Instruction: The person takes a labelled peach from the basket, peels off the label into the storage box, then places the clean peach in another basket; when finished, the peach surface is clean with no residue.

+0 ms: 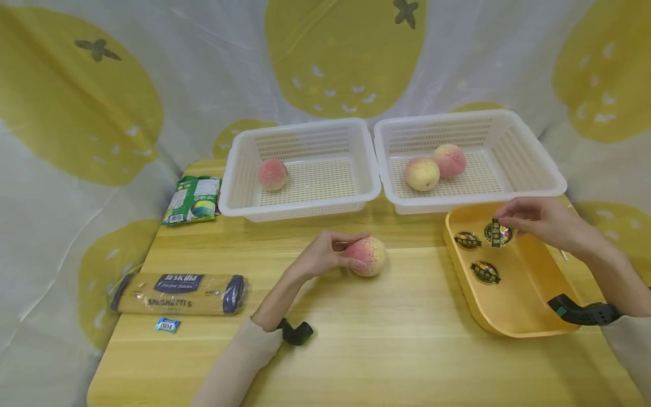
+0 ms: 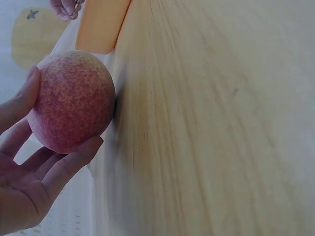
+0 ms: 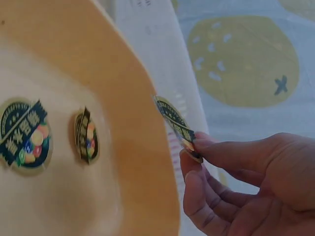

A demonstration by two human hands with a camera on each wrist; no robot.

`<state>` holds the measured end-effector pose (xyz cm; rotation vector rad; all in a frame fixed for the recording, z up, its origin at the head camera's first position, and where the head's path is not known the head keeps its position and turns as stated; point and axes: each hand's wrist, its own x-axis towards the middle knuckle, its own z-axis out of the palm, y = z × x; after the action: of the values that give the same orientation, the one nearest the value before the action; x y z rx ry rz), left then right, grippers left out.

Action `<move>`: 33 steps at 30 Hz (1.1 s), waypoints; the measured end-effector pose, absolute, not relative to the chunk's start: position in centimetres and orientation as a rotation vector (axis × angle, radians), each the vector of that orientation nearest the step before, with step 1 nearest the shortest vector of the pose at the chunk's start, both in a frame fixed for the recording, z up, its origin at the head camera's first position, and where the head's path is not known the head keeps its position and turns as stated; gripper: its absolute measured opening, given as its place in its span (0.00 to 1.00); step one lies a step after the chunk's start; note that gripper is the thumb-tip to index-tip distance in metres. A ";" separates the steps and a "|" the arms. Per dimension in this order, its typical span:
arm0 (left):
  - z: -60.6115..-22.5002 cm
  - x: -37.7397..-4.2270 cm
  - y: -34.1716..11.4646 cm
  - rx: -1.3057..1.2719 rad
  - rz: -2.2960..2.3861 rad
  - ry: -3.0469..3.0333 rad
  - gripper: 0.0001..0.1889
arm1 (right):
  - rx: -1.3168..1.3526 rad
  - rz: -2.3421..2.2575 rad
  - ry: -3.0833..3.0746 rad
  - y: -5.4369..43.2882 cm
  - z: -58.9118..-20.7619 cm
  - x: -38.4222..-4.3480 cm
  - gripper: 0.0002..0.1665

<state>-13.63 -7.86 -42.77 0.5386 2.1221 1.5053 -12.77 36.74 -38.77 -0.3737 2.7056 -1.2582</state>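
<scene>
My left hand (image 1: pixel 328 255) holds a pink and yellow peach (image 1: pixel 370 257) between thumb and fingers, low over the wooden table. The left wrist view shows the same peach (image 2: pixel 74 101), its reddish speckled side facing the camera. Above the orange tray (image 1: pixel 529 325), my right hand (image 1: pixel 541 220) pinches a round dark sticker (image 1: pixel 494 233) with fruit printed on it. Thumb and fingertips grip the sticker (image 3: pixel 174 125) by one edge in the right wrist view. Two more stickers (image 1: pixel 485 272) of that kind lie in the tray.
Behind stand two white baskets: the left basket (image 1: pixel 300 206) holds one peach (image 1: pixel 272 174), the right basket (image 1: pixel 468 198) two peaches (image 1: pixel 422 174). On the left lie a green packet (image 1: pixel 192 199), a spaghetti pack (image 1: pixel 178 294) and a small blue wrapper (image 1: pixel 167 324).
</scene>
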 end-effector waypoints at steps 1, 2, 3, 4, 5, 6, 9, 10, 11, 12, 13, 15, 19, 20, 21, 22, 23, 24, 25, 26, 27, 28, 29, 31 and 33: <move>-42.8 -13.6 -7.9 0.537 1.511 2.118 0.31 | -0.365 -1.244 2.706 37.1 -39.0 -12.9 0.05; -42.8 -13.6 -8.0 0.538 1.518 2.113 0.31 | -0.353 -1.227 2.701 37.3 -39.3 -13.1 0.04; -42.9 -13.6 -8.0 0.539 1.524 2.110 0.31 | -0.345 -1.211 2.694 37.4 -39.6 -13.3 0.05; -42.9 -13.6 -8.0 0.541 1.528 2.107 0.31 | -0.340 -1.188 2.694 37.5 -39.9 -13.4 0.05; -42.9 -13.6 -8.0 0.542 1.532 2.104 0.32 | -0.344 -1.156 2.699 37.4 -40.2 -13.6 0.05; -42.9 -13.6 -8.0 0.547 1.533 2.106 0.32 | -0.348 -1.129 2.702 37.4 -40.4 -13.7 0.05; -42.9 -13.6 -8.1 0.548 1.537 2.110 0.32 | -0.369 -1.034 2.729 37.0 -40.9 -13.9 0.06; -43.0 -13.6 -8.0 0.547 1.538 2.110 0.32 | -0.379 -1.012 2.737 36.9 -41.1 -14.0 0.06; -43.0 -13.7 -8.0 0.545 1.540 2.107 0.32 | -0.397 -0.993 2.741 36.7 -41.2 -14.1 0.06; -43.0 -13.7 -8.0 0.544 1.542 2.106 0.32 | -0.410 -0.974 2.744 36.6 -41.4 -14.2 0.05; -43.0 -13.7 -8.0 0.541 1.544 2.102 0.32 | -0.429 -0.951 2.746 36.5 -41.5 -14.3 0.05; -43.0 -13.7 -8.0 0.540 1.550 2.096 0.32 | -0.475 -0.912 2.763 36.3 -41.8 -14.5 0.05; -43.2 -13.7 -7.9 0.548 1.558 2.087 0.32 | -0.513 -0.818 2.797 36.1 -42.2 -14.7 0.04; -43.2 -13.7 -7.9 0.549 1.560 2.086 0.31 | -0.506 -0.806 2.810 36.1 -42.2 -14.7 0.03; -43.2 -13.7 -7.9 0.551 1.560 2.087 0.31 | -0.488 -0.804 2.812 36.0 -42.2 -14.6 0.03; -43.2 -13.8 -7.9 0.552 1.560 2.086 0.31 | -0.469 -0.808 2.810 36.1 -42.2 -14.6 0.03; -43.2 -13.8 -7.9 0.551 1.560 2.087 0.31 | -0.455 -0.814 2.814 36.0 -42.1 -14.5 0.04; -43.2 -13.8 -7.9 0.549 1.559 2.087 0.32 | -0.438 -0.830 2.816 36.1 -42.0 -14.4 0.04; -43.2 -13.8 -7.9 0.546 1.556 2.091 0.32 | -0.421 -0.852 2.813 36.1 -42.0 -14.3 0.05; -43.2 -13.8 -7.9 0.542 1.554 2.091 0.32 | -0.406 -0.883 2.800 36.1 -41.9 -14.3 0.06; -43.2 -13.8 -7.9 0.539 1.552 2.093 0.32 | -0.390 -0.914 2.792 36.2 -41.8 -14.2 0.07; -43.2 -13.8 -7.9 0.538 1.551 2.093 0.32 | -0.380 -0.941 2.787 36.3 -41.7 -14.1 0.08; -43.2 -13.8 -7.9 0.537 1.551 2.094 0.32 | -0.380 -0.966 2.786 36.4 -41.6 -14.0 0.08; -43.2 -13.8 -7.9 0.541 1.552 2.095 0.32 | -0.372 -1.045 2.760 36.8 -41.4 -13.9 0.10; -43.2 -13.8 -7.9 0.547 1.554 2.094 0.32 | -0.358 -1.129 2.719 37.2 -41.0 -13.8 0.10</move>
<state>-13.81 -7.92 -43.19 0.5472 2.0944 1.5537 -13.81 37.21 -41.02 -0.3576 2.7190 -1.1294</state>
